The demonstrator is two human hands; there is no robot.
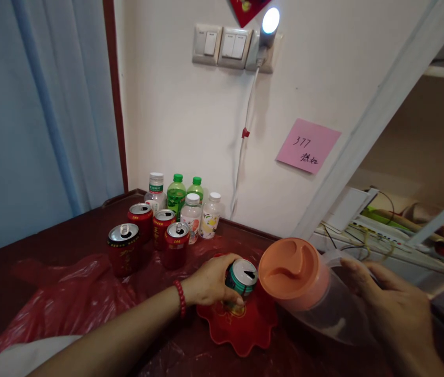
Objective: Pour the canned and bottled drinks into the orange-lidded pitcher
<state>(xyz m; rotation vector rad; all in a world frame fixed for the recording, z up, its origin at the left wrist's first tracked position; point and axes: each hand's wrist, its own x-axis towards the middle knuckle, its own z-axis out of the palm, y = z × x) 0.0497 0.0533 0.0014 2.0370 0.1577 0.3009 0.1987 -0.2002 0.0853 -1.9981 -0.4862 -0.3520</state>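
My left hand point(214, 280), a red bead bracelet at its wrist, is wrapped round a green drink can point(244, 273) with an opened top. The can is over a red scalloped tray point(241, 335), slightly tilted; whether it touches the tray is hidden. On the right, my right hand point(390, 301) grips the handle of a clear plastic pitcher point(335, 314) with an orange lid point(290, 267). The pitcher leans toward the can, its lid close to the can's rim. No liquid stream shows between them.
Several opened red cans point(177, 248) and capped bottles point(192, 217) stand at the back left. A crumpled red plastic bag point(73, 298) lies on the dark table point(6, 267). A white cord point(241, 157) hangs down the wall. Right of a post is a cluttered shelf point(390, 235).
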